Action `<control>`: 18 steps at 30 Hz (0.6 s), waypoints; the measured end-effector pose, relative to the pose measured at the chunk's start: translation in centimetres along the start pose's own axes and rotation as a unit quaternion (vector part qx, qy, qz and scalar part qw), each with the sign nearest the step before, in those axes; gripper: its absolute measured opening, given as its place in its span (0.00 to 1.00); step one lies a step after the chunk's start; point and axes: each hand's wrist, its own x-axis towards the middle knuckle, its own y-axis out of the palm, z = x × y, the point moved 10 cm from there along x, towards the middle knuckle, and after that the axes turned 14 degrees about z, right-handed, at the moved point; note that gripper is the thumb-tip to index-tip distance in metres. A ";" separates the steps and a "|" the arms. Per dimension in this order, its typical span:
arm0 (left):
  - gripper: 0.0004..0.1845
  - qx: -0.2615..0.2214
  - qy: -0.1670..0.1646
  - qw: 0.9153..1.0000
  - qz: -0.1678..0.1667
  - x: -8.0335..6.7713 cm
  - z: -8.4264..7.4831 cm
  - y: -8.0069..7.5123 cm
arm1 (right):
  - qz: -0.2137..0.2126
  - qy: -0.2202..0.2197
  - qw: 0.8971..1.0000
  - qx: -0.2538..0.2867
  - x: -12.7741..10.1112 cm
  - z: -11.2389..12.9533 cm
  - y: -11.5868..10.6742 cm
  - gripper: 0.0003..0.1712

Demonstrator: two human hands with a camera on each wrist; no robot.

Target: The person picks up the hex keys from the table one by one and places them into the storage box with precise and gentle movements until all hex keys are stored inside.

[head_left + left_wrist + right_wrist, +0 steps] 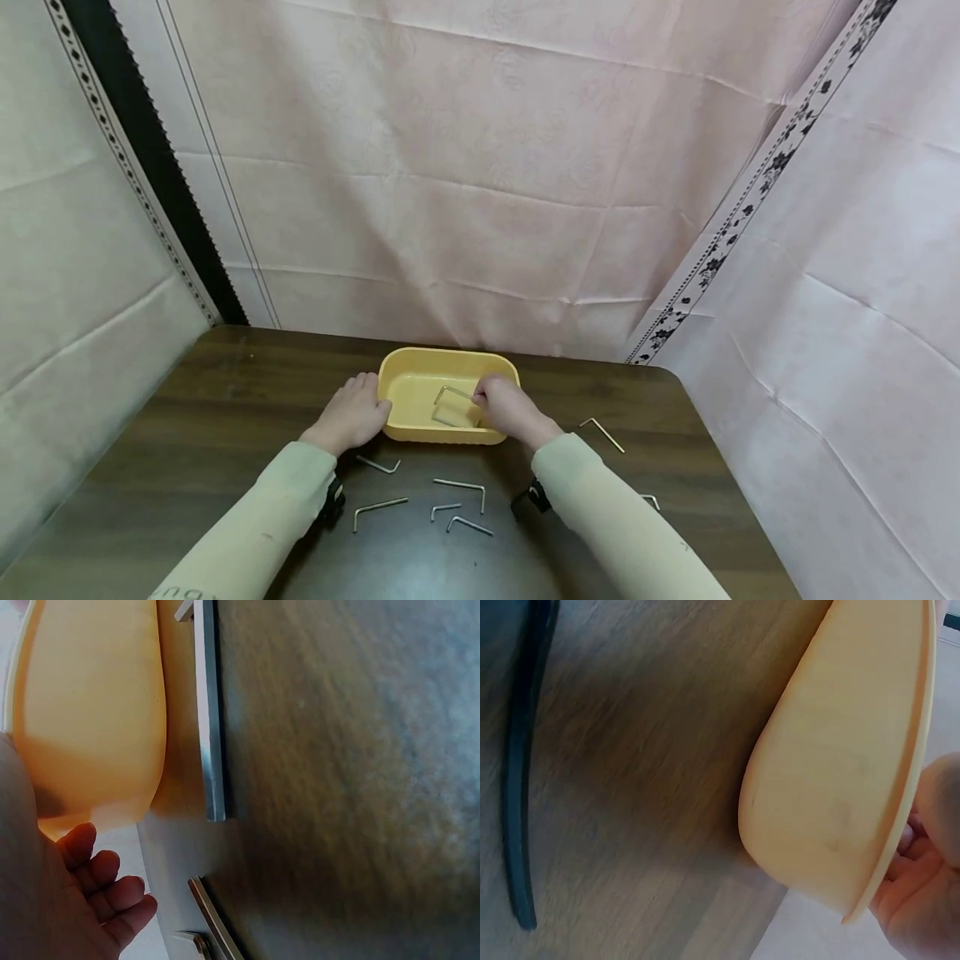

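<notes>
1. While the right hand [508, 410] is reaching over the near right rim of the yellow tub [420, 367], its fingers are curling down inside and appear to be pinching the end of a bent hex key [452, 406]; the pinch itself is partly hidden behind the knuckles.
2. That hex key is lying inside the tub, just to the left of the right fingers, with its long arm running roughly left to right across the tub floor and its short leg turning toward the person.
3. The right hand is clearly the nearer one to the key; the left hand [351, 414] is staying outside the tub on the opposite side.
4. The left fingers are lying fairly straight and relaxed, resting against the tub's left outer wall and gripping nothing; in the left wrist view, the fingertips [105, 889] are sitting just below the yellow wall [90, 712].
5. In the right wrist view, the tub's outer wall [832, 772] is filling the frame and only a sliver of the right hand [922, 870] is showing over the rim, so the hold cannot be confirmed there.
6. More loose hex keys are lying on the brown desk [187, 433] near the forearms: one [377, 463] near the left wrist, one [462, 487] between the sleeves, and another [602, 433] off to the right, well apart from the tub.
</notes>
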 end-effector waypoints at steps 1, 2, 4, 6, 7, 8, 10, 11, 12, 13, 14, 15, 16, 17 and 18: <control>0.23 -0.001 0.000 1.000 -0.001 0.0 0.0 -0.1 | 0.003 -0.001 1.000 -0.001 0.1 0.1 0.1 0.07; 0.23 -0.001 0.001 1.000 0.000 0.0 -0.1 -0.1 | 0.009 -0.002 1.000 -0.001 0.2 0.2 0.2 0.07; 0.23 -0.001 0.001 1.000 0.003 0.0 -0.1 -0.1 | 0.021 0.001 1.000 -0.004 0.4 0.3 0.5 0.07; 0.23 -0.001 0.001 1.000 0.006 0.0 -0.1 0.0 | 0.033 0.006 0.999 -0.005 0.6 0.3 0.8 0.07; 0.23 0.000 0.000 1.000 0.007 0.0 -0.2 -0.1 | 0.039 0.011 0.999 -0.001 0.7 0.3 1.0 0.07; 0.23 0.001 0.000 1.000 0.005 0.0 -0.2 -0.1 | 0.041 0.012 0.999 -0.001 0.8 0.3 1.0 0.07; 0.23 0.002 0.000 1.000 0.001 0.1 -0.2 -0.3 | 0.042 0.015 0.999 -0.003 0.9 0.3 1.1 0.07; 0.22 0.002 0.000 1.000 -0.001 0.1 -0.2 -0.4 | 0.041 0.015 0.999 -0.003 1.0 0.4 1.0 0.07; 0.23 0.003 0.000 1.000 -0.002 0.1 -0.2 -0.5 | 0.040 0.016 0.999 -0.005 1.0 0.4 1.0 0.07; 0.23 0.004 0.000 1.000 -0.001 0.1 -0.2 -0.5 | 0.039 0.015 0.999 -0.006 1.0 0.5 1.0 0.06; 0.23 0.002 0.000 1.000 0.000 0.1 -0.2 -0.5 | 0.041 0.017 0.999 -0.006 1.1 0.5 1.1 0.07; 0.23 0.004 -0.001 1.000 0.002 0.1 -0.2 -0.4 | 0.043 0.017 0.999 -0.005 1.1 0.5 1.1 0.07; 0.23 0.005 -0.001 1.000 0.005 0.0 -0.2 -0.4 | 0.044 0.016 0.999 -0.007 1.1 0.6 1.2 0.07; 0.23 0.005 -0.002 1.000 0.007 0.0 -0.2 -0.3 | 0.046 0.017 0.999 -0.005 1.1 0.6 1.2 0.07; 0.23 0.006 -0.003 1.000 0.007 0.0 -0.2 -0.3 | 0.046 0.014 0.999 -0.005 1.1 0.7 1.2 0.07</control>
